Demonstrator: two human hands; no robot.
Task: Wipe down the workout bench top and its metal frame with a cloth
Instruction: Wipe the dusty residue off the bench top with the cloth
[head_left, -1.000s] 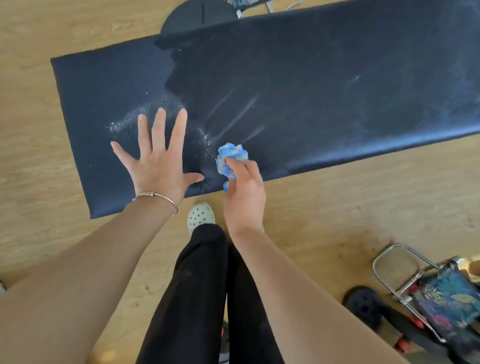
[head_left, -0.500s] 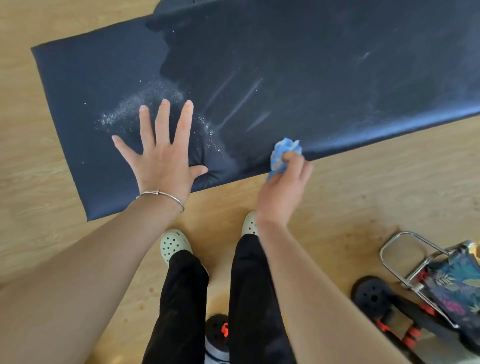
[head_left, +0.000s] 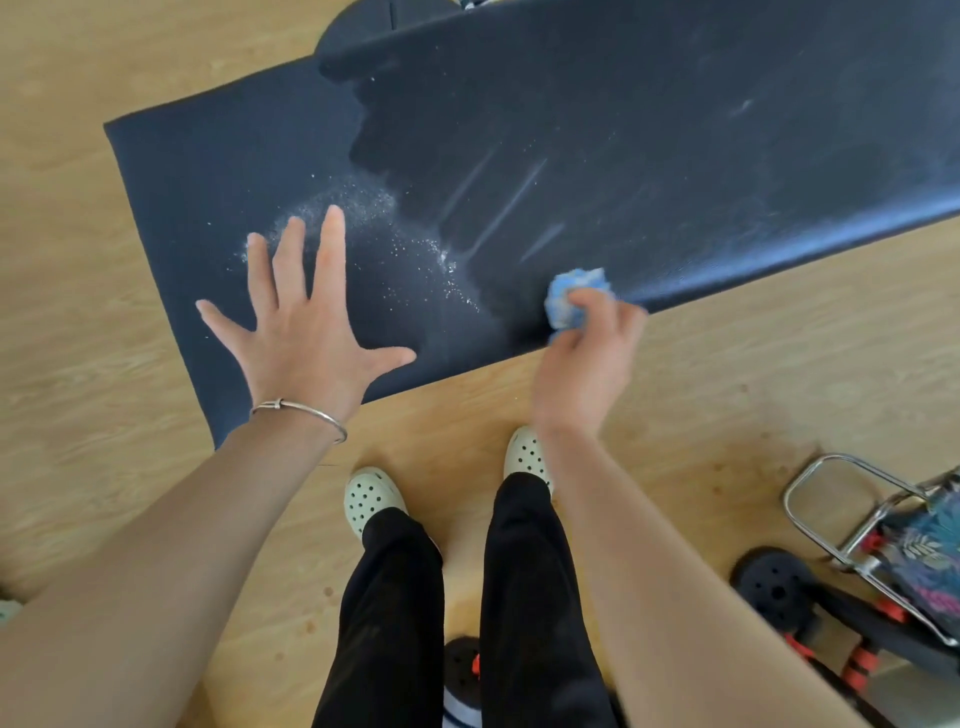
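Counter: We look down on the dark navy padded top of the workout bench, our counter (head_left: 675, 156). It runs from the left to the upper right over a light wooden floor (head_left: 78, 312).
Left hand: Our left hand (head_left: 306, 332) lies flat on the near left part of the counter, fingers straight and spread, holding nothing. A thin silver bangle (head_left: 301, 410) circles its wrist.
Right hand: Our right hand (head_left: 587, 364) is blurred, with its fingers curled round a crumpled blue-and-white cloth (head_left: 574, 296).
Cloth: It is balled in the right hand at the counter's near edge, and seems to touch the padding.
Marks: A scatter of white specks (head_left: 363, 208) lies around and beyond our left fingertips. Pale slanted streaks (head_left: 509, 202) lie to the right of the specks.
Feet: Our pale perforated clogs (head_left: 371, 499) and black trousers (head_left: 530, 597) stand on the floor just below the near edge.
Lower right: A chrome tube frame (head_left: 831, 499) with leaf-patterned fabric stands near a black disc (head_left: 774, 587).
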